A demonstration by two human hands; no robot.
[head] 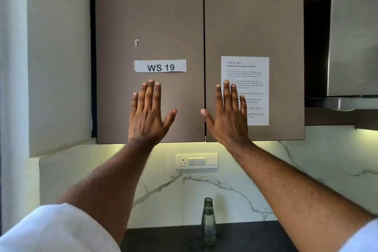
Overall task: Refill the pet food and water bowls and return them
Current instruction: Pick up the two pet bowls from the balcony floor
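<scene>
White sleeves (57, 229) are seen nearest, both forearms raised. A glass bottle (208, 222), part-filled with clear liquid, stands on the dark worktop (163, 239) near its back edge, against the marble backsplash (225, 186). A switch panel (196, 161) is mounted above that.

Left hand (148, 112) and right hand (229, 112) are held up flat with fingers spread, nothing in either grip. Contact with the cabinet doors cannot be confirmed; the hands may only be held in front of them. Left hand sits below the "WS 19" label (160, 66) on the left door (149, 26); right hand overlaps the taped task sheet (249, 71) on the right door (253, 16). Both doors are shut.

No food bowl, water bowl or pet food is in view; location unknown. Judged: task at the very start. Nothing fetched, filled or returned; all steps remain.
</scene>
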